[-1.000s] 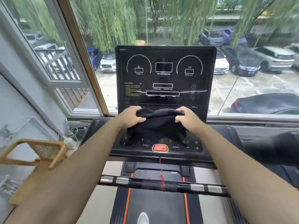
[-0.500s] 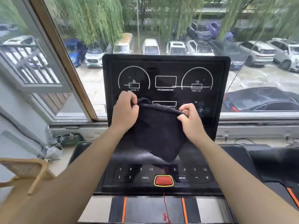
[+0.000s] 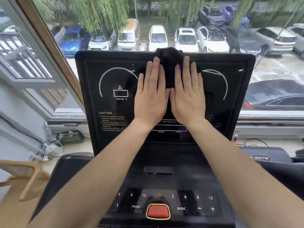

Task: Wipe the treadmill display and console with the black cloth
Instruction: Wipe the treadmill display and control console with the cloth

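Both hands lie flat, fingers extended, side by side on the treadmill display (image 3: 115, 79). The left hand (image 3: 151, 96) and right hand (image 3: 187, 96) press the black cloth (image 3: 170, 63) against its far edge.

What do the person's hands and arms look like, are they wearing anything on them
Both arms are bare from the elbow down, with no sleeves in view. The left hand and right hand wear no gloves, and no rings, watch or wristband show. Fingernails look short and unpainted.

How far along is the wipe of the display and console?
Early. Both hands, left hand and right hand, press the black cloth flat at the display's top centre. Nothing looks finished yet. Its side dials, caution text and the lower console with its red button remain.
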